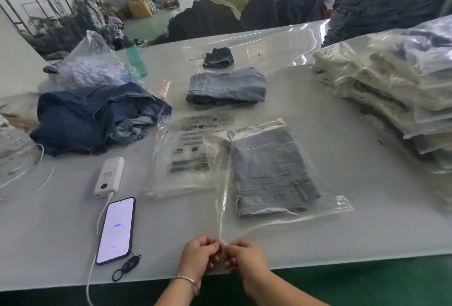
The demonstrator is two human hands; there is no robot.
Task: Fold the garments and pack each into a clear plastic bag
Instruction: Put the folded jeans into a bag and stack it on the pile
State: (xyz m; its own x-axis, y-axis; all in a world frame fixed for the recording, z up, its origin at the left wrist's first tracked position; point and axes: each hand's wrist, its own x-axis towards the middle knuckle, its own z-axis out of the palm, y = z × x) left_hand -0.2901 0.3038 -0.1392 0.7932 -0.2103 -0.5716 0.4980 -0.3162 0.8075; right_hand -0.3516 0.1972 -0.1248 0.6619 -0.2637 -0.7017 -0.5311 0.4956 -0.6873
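At the bottom centre of the frame, the left hand (199,255) and right hand (244,258) meet with curled fingers, both pinching the near corner of a clear plastic bag (325,204); exactly what the fingertips grip is hard to make out. The bag holds folded light jeans (271,171) at centre right. Left of it lies a stack of empty bags (188,156). Farther up sit folded jeans (227,87); packed garments (396,90) are cut off at the right edge.

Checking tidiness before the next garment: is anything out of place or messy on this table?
Mostly orderly. The dark denim heap at left lies crumpled, unfolded. Both hands, left and right, pinch the bag holding folded jeans.
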